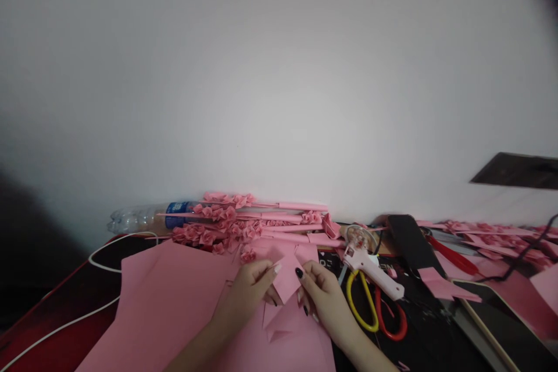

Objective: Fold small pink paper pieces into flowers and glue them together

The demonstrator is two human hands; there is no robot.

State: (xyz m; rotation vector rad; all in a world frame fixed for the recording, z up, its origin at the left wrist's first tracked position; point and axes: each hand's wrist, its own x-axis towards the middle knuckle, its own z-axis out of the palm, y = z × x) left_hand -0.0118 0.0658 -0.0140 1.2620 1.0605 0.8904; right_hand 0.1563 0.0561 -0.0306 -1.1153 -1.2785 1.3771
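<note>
Between my two hands is a small square of pink paper (288, 280), tilted so that a corner points down. My left hand (253, 283) pinches its left edge between thumb and fingers. On the right edge, my right hand (321, 290) grips it the same way, its dark-nailed thumb on the front face. Below the hands lies a folded pink paper piece (283, 325), on top of large pink paper sheets (161, 302). Just behind the hands are pink paper flowers (235, 232) on rolled paper stems.
A clear plastic bottle (143, 218) lies at the back left, near a white cable (61, 322). To the right are a glue gun (370, 270), scissors with yellow and red handles (392, 325), a black phone (412, 241) and more paper flowers (492, 235). A wall (279, 81) stands behind.
</note>
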